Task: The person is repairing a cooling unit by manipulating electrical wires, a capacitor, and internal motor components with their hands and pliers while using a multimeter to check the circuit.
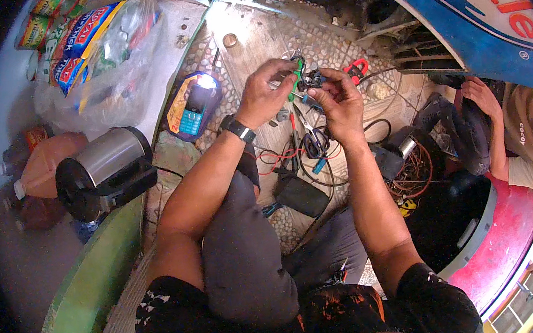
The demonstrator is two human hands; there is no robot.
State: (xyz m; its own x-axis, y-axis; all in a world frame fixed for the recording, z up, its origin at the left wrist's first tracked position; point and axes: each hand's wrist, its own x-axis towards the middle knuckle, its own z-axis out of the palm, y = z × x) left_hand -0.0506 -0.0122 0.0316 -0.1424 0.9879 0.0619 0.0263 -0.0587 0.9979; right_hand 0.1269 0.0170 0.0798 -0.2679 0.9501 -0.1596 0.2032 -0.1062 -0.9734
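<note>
Both my hands are raised close together over the cluttered floor. With bent fingers, my left hand [269,92] pinches a thin green piece [299,72], whose exact kind I cannot make out. A small black part with dark wires [313,79] sits between the thumb and fingers of my right hand [342,102], almost touching the green piece. Beneath the hands lie pliers [307,124], a red-tipped screwdriver [293,124] and thin red wires [270,156]. A black pouch [302,194] rests nearer to me.
A red clamp-shaped tool [358,70] lies beyond my right hand. At left are a phone [194,109], a steel kettle [105,159] and a plastic bag of packages [110,72]. Coiled copper-coloured wire [418,174] lies at right, near another person's hand [481,96]. A blue panel [490,23] overhangs.
</note>
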